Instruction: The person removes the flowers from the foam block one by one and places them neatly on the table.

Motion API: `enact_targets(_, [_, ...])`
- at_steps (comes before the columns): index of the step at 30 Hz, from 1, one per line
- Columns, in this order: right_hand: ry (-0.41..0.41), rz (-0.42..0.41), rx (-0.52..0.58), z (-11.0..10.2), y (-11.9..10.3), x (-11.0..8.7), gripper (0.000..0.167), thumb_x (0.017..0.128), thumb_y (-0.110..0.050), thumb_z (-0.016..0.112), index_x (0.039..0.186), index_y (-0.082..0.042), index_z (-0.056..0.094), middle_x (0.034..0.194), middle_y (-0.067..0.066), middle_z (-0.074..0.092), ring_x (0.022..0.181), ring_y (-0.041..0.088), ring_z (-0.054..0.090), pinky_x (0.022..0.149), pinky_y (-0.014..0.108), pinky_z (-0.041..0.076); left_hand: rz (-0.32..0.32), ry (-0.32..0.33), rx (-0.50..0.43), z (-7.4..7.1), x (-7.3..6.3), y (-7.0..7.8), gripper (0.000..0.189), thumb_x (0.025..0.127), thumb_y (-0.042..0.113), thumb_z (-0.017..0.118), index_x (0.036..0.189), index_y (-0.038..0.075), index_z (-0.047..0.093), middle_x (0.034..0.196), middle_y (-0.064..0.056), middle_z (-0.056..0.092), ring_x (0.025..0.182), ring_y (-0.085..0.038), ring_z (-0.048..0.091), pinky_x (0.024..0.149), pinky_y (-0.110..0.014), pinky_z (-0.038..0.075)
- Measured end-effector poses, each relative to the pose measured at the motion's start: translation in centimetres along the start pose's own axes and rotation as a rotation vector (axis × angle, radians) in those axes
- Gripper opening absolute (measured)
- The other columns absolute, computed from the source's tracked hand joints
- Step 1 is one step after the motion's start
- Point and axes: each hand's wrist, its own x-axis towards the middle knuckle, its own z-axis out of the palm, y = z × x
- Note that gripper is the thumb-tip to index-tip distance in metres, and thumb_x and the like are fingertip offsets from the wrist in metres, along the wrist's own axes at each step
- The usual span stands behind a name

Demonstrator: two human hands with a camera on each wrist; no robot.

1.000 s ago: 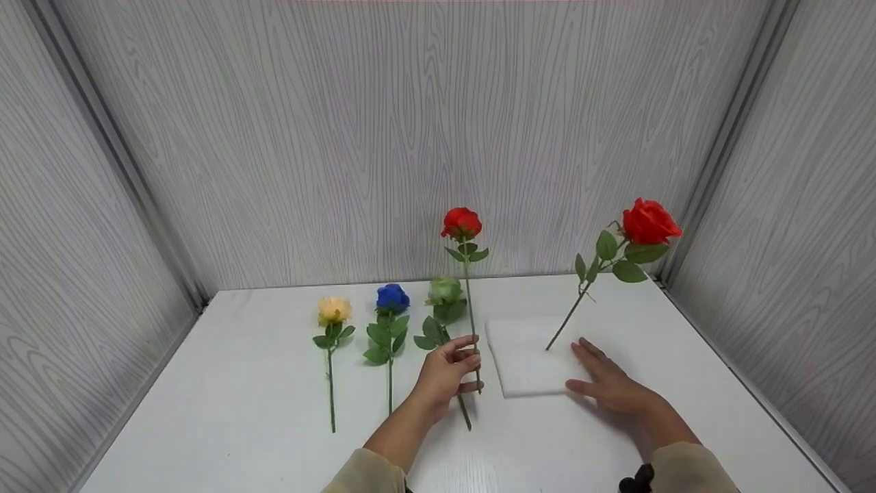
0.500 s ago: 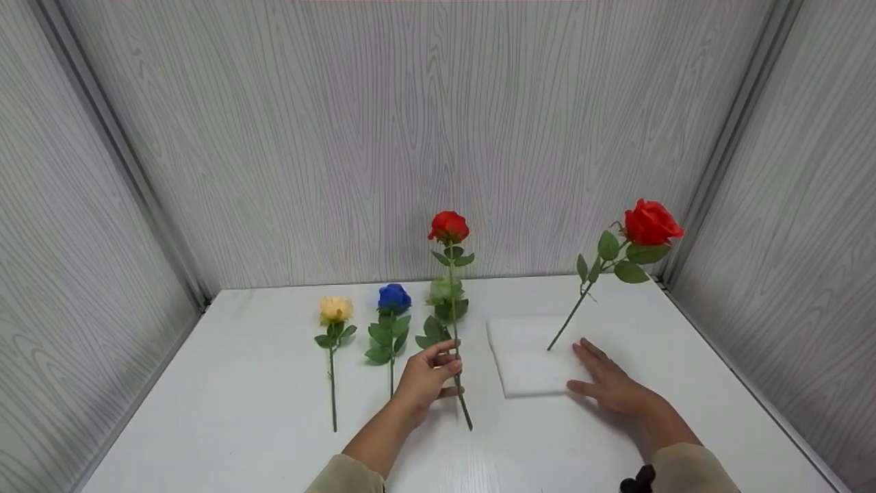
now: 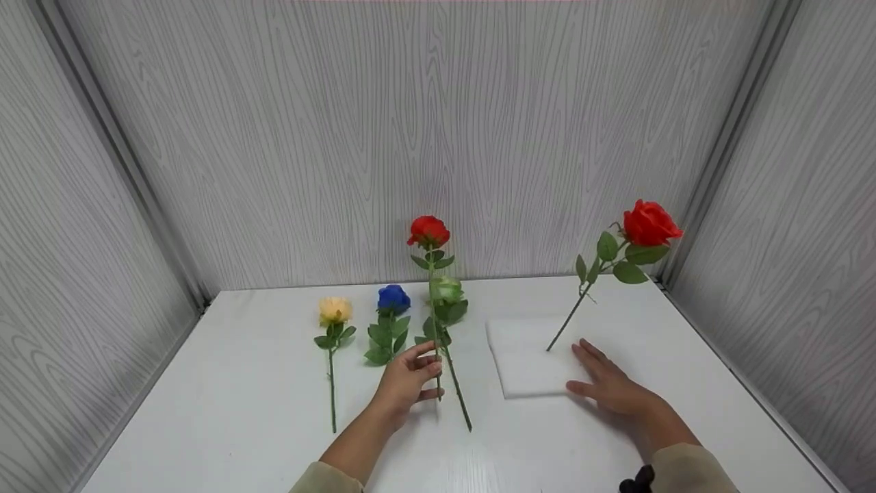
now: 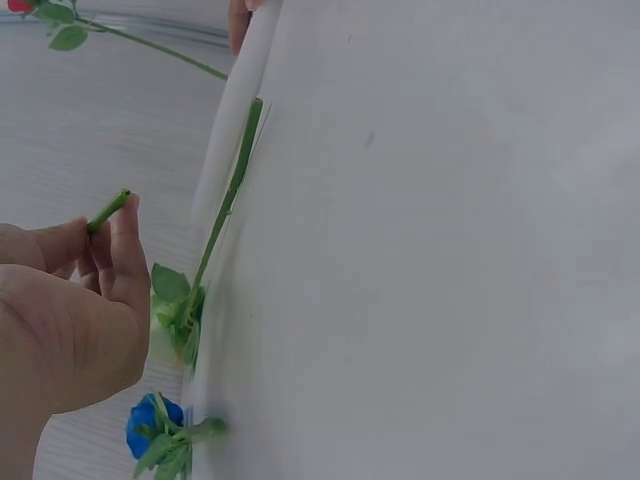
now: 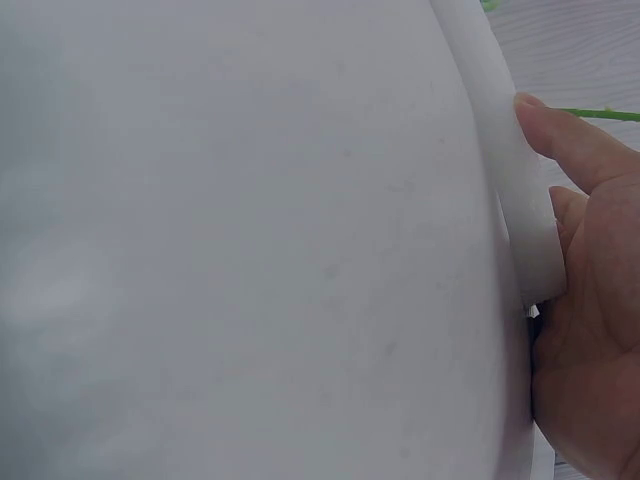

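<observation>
My left hand point(image 3: 408, 383) pinches the stem of a red rose point(image 3: 429, 233), held upright above the table. The lower stem end point(image 4: 110, 210) pokes out between the fingers in the left wrist view. In the head view this rose overlaps a green rose point(image 3: 448, 291) lying behind it. My right hand point(image 3: 612, 385) rests at the right side of a flat white foam block point(image 3: 530, 373), fingers extended, thumb at its front corner. Another red rose point(image 3: 650, 223) stands in the block, leaning right. The right wrist view shows the thumb point(image 5: 560, 135) against the block's edge.
On the white table point(image 3: 226, 390), a blue rose point(image 3: 393, 299) and a yellow rose point(image 3: 335, 310) lie in a row left of the green one. Pale wood-grain panels point(image 3: 328, 150) enclose the back and both sides.
My left hand has moved left with the red rose, from beside the foam block past the green rose's stem. The right hand and the rose in the block have stayed put.
</observation>
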Motion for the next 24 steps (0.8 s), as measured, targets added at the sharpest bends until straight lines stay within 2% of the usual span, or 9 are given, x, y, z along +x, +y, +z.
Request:
enact_targets(6, [0.002,-0.012,-0.006,-0.2,-0.1,-0.1,0.092,0.106,-0.048,0.065,0.172,-0.001,0.021,0.181,0.028,0.008,0.166,0.056,0.006,0.133,0.076,0.013,0.013,0.02,-0.01,-1.0,-0.3,0.3,0.052,0.108,0.007,0.066,0.158,0.01,0.055,0.142,-0.02,0.062,0.128,-0.035,0.066,0.086,-0.038,0.07])
enact_targets(12, [0.006,-0.005,-0.007,-0.2,-0.2,0.0,0.092,0.107,-0.05,0.064,0.172,-0.002,0.019,0.181,0.027,0.007,0.166,0.055,0.005,0.133,0.076,0.011,0.003,0.033,0.008,-1.7,-0.4,0.8,0.05,0.108,0.008,0.065,0.157,0.013,0.057,0.145,-0.021,0.06,0.131,-0.037,0.064,0.087,-0.038,0.07])
enact_targets(24, [-0.001,0.011,0.02,0.1,-0.3,-0.1,0.092,0.107,-0.048,0.065,0.172,-0.002,0.021,0.181,0.027,0.007,0.165,0.057,0.003,0.132,0.078,0.01,0.0,0.075,0.06,-4.1,-1.6,1.3,0.05,0.109,0.007,0.065,0.157,0.013,0.057,0.142,-0.02,0.06,0.13,-0.037,0.065,0.088,-0.039,0.069])
